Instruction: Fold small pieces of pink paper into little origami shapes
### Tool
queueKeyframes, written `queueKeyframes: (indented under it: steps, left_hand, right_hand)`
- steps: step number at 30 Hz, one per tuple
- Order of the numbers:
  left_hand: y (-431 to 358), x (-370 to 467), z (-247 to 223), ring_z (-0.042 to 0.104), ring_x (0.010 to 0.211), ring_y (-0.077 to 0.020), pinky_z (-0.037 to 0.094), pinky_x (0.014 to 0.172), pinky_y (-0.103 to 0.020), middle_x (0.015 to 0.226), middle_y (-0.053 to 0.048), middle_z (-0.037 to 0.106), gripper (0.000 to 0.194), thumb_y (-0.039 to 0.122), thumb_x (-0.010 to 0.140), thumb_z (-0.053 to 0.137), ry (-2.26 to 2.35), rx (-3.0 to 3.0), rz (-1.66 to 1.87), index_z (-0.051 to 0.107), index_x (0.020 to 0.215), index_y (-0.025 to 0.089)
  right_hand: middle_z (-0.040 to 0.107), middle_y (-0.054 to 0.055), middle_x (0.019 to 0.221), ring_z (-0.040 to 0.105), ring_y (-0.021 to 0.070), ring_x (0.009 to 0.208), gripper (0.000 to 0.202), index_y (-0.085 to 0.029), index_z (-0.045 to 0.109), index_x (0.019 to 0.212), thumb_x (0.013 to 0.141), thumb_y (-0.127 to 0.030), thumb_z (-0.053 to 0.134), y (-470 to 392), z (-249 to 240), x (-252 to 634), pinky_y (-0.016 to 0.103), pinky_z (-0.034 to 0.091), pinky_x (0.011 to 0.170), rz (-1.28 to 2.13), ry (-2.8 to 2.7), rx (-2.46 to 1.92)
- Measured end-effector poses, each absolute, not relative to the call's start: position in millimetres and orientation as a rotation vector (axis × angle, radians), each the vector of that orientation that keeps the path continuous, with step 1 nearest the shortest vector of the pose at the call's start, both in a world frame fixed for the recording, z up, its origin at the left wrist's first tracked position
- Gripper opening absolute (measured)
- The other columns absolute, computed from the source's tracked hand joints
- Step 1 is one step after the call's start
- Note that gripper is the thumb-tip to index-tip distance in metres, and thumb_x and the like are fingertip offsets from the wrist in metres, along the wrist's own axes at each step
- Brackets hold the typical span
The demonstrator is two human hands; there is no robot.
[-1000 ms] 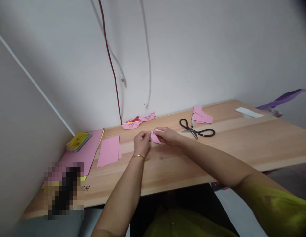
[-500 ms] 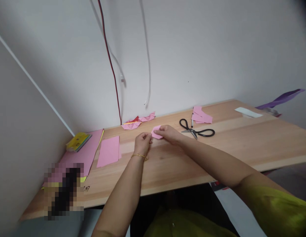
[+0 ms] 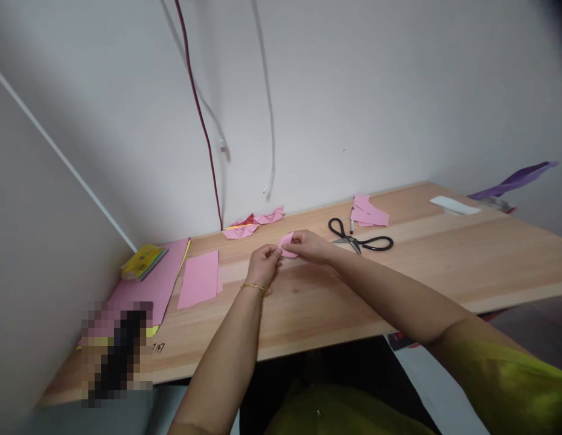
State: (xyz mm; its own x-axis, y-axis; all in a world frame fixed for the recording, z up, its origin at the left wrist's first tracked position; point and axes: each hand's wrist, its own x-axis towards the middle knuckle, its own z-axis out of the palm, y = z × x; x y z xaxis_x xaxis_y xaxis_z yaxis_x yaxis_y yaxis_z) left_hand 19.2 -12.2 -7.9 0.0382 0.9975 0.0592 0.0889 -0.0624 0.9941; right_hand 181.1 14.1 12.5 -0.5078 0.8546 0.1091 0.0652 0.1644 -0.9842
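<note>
A small piece of pink paper is held up between my two hands, above the wooden table. My left hand pinches its left edge between thumb and fingers. On the other side, my right hand grips the paper with thumb and fingertips, hiding part of it. Behind my hands, folded pink paper shapes lie by the wall, with a bit of red among them. To the right rest black-handled scissors, their blades slightly apart.
Pink paper sheets lie left of my hands. Farther left, a yellow packet sits on a large pink sheet. Pink scraps and a marker lie behind the scissors. A white strip is at the right. Cables hang along the wall.
The pink paper has tilted and looks narrower between my fingers. My left fingertips have shifted slightly to the right, closer to my right hand. The things on the table have stayed put.
</note>
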Motion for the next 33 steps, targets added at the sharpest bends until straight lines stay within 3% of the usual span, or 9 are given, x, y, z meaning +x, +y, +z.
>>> queueKeyframes:
  steps: [6, 16, 23, 27, 33]
  left_hand:
    - [-14.3, 20.2, -4.9, 0.043, 0.047, -0.0071, 0.032, 0.048, -0.019, 0.053, 0.002, 0.052, 0.031, 0.045, 0.065, 0.065, 1.275, 1.419, 1.187, 0.06, 0.065, 0.015]
    - [-18.6, 21.2, 4.0, 0.045, 0.048, -0.0082, 0.033, 0.049, -0.02, 0.052, 0.002, 0.051, 0.021, 0.036, 0.065, 0.063, 1.25, 1.455, 1.172, 0.059, 0.062, 0.015]
    - [-15.9, 19.7, -1.1, 0.045, 0.046, -0.0077, 0.032, 0.047, -0.019, 0.05, 0.002, 0.051, 0.022, 0.036, 0.065, 0.064, 1.267, 1.358, 1.176, 0.058, 0.063, 0.015]
    - [-10.6, 18.7, -8.9, 0.046, 0.045, -0.0072, 0.033, 0.047, -0.019, 0.05, 0.002, 0.052, 0.022, 0.036, 0.065, 0.064, 1.258, 1.291, 1.24, 0.057, 0.063, 0.015]
    - [-11.6, 20.4, -10.5, 0.049, 0.048, -0.0066, 0.037, 0.05, -0.019, 0.059, 0.0, 0.058, 0.024, 0.034, 0.06, 0.07, 1.13, 1.173, 1.218, 0.06, 0.066, 0.014]
  right_hand:
    - [0.048, -0.005, 0.056, 0.038, 0.0062, 0.051, 0.025, -0.014, 0.055, 0.073, 0.066, -0.037, 0.062, 11.5, 6.9, 176.4, 0.019, 0.026, 0.048, 1.362, -1.652, -0.891]
    - [0.047, -0.003, 0.059, 0.04, 0.0084, 0.056, 0.025, -0.015, 0.055, 0.066, 0.076, -0.036, 0.048, 12.4, 10.5, 176.8, 0.02, 0.03, 0.053, 1.136, -1.777, -0.914]
    - [0.059, 0.004, 0.063, 0.051, 0.0126, 0.057, 0.043, -0.014, 0.057, 0.07, 0.078, -0.054, 0.044, 26.6, -1.3, 179.6, 0.023, 0.037, 0.053, 1.544, -1.448, -0.97]
    - [0.065, 0.003, 0.075, 0.056, 0.0122, 0.066, 0.03, -0.013, 0.061, 0.079, 0.07, -0.042, 0.06, 22.3, 6.3, 183.5, 0.022, 0.04, 0.06, 1.522, -1.666, -0.889]
    - [0.061, 0.0, 0.063, 0.053, 0.0095, 0.058, 0.017, -0.013, 0.061, 0.068, 0.064, -0.03, 0.063, 11.7, 19.9, 185.9, 0.02, 0.037, 0.056, 1.389, -1.698, -0.99]
